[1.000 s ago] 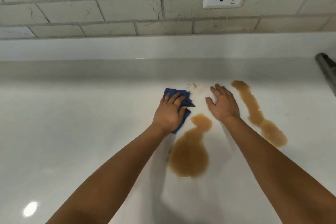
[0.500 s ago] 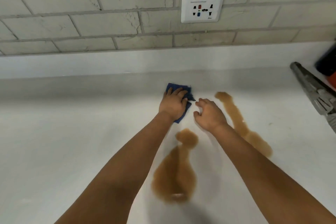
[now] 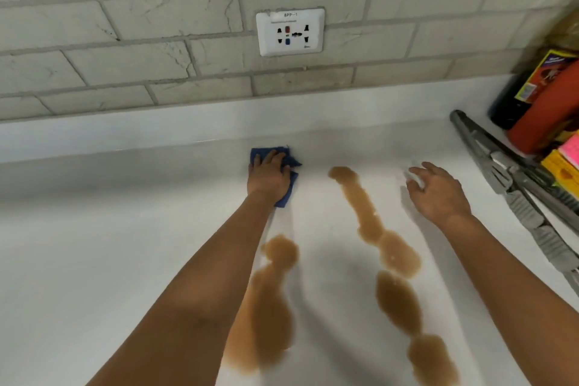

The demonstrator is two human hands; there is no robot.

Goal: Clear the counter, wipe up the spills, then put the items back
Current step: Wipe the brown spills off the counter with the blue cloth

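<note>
My left hand (image 3: pixel 268 177) presses a blue cloth (image 3: pixel 291 163) flat on the white counter (image 3: pixel 109 244), close to the back wall. Two brown liquid spills lie on the counter. One broad spill (image 3: pixel 269 307) sits just right of my left forearm, nearer to me than the cloth. A long narrow spill (image 3: pixel 388 254) runs from the back toward me between my two arms. My right hand (image 3: pixel 437 193) hovers low over the counter right of the long spill, fingers spread, holding nothing.
A grey metal strip (image 3: pixel 513 178) runs along the counter's right edge. Beyond it stand a red bottle (image 3: pixel 545 110), a dark bottle (image 3: pixel 507 103) and yellow and pink packages (image 3: pixel 564 166). A white power socket (image 3: pixel 289 31) is set in the tiled wall.
My right hand has moved right, across the long spill, away from the cloth. My left hand has pushed the cloth a little farther toward the wall. The view has shifted right and down.
</note>
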